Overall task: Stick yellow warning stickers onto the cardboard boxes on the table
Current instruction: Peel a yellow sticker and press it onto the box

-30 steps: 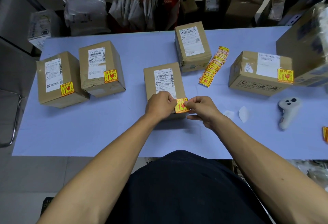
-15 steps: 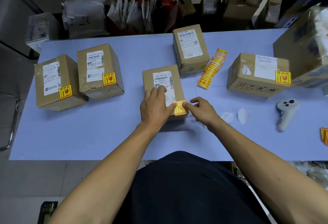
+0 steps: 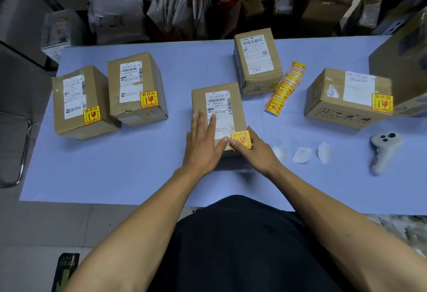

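Observation:
A cardboard box (image 3: 199,98) with a white shipping label lies in the middle of the table. A yellow warning sticker (image 3: 241,139) sits on its near right corner. My left hand (image 3: 203,143) lies flat on the box top, fingers spread, thumb at the sticker's left edge. My right hand (image 3: 256,147) rests at the box's near right corner, fingers touching the sticker's lower and right edges. A strip of spare yellow stickers (image 3: 285,87) lies to the right. Two boxes at the left (image 3: 97,90) (image 3: 152,69) and one at the right (image 3: 330,104) carry stickers; the far box (image 3: 257,58) shows none.
Three white backing papers (image 3: 301,154) lie right of my right hand, and a grey handheld controller (image 3: 382,150) lies beyond them. A large box (image 3: 406,60) stands at the right edge. Parcels and bags crowd the shelf behind the blue table (image 3: 115,169).
My left hand went from pinching the sticker to lying flat on the box. The sticker now lies flat on the box corner. A third backing paper has come into sight beside my right hand.

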Available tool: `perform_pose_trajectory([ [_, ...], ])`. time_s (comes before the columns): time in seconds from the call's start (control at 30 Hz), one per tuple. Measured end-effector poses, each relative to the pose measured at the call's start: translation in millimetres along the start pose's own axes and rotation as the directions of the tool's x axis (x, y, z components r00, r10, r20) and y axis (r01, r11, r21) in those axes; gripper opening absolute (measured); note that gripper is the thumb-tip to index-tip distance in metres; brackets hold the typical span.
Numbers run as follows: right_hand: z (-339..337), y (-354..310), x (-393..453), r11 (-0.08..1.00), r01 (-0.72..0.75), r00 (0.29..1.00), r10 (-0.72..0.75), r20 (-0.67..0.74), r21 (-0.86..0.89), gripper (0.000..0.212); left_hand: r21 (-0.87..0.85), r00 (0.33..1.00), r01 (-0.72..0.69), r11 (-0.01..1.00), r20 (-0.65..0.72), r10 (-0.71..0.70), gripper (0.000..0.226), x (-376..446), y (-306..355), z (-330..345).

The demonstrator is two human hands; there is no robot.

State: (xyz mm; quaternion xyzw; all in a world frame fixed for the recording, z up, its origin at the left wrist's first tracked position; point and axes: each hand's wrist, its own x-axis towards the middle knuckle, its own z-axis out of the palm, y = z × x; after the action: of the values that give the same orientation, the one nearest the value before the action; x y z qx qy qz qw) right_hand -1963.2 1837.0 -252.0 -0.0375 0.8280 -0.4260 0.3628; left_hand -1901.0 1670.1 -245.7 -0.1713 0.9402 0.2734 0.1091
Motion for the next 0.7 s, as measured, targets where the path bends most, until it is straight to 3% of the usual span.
perform_pose_trajectory([
  [0.07, -5, 0, 4, 0.998, 0.012, 1.000, -0.013, 0.027, 0.060, 0.090, -0.125, 0.998, 0.005, 0.992, -0.065, -0.013, 0.073, 1, -2, -1],
  [0.17, -9, -6, 15, 0.981, -0.039, 0.999, 0.038, 0.007, 0.192, 0.084, -0.319, 0.970, 0.092, 0.943, -0.184, -0.157, 0.073, 8, -8, -6],
  [0.23, -10, -13, 26, 0.970, -0.066, 0.997, 0.073, -0.021, 0.234, 0.082, -0.504, 0.942, 0.224, 0.834, -0.107, -0.317, 0.082, 18, -11, -10],
  [0.3, -10, -23, 38, 0.962, -0.087, 0.995, 0.095, -0.020, 0.258, 0.084, -0.670, 0.898, 0.359, 0.649, 0.060, -0.435, 0.089, 29, -14, -13],
  [0.4, -5, -35, 50, 0.968, -0.080, 0.997, 0.082, 0.003, 0.239, 0.079, -0.775, 0.890, 0.383, 0.502, 0.163, -0.427, 0.066, 40, -19, -9],
  [0.47, -1, -37, 53, 0.982, -0.049, 0.999, 0.050, -0.001, 0.184, 0.072, -0.783, 0.899, 0.362, 0.505, 0.150, -0.412, 0.052, 44, -19, -6],
  [0.7, 3, -34, 58, 0.999, -0.030, 0.998, 0.029, -0.052, -0.030, 0.072, -0.750, 0.915, 0.330, 0.573, 0.106, -0.388, 0.045, 46, -19, 1],
])
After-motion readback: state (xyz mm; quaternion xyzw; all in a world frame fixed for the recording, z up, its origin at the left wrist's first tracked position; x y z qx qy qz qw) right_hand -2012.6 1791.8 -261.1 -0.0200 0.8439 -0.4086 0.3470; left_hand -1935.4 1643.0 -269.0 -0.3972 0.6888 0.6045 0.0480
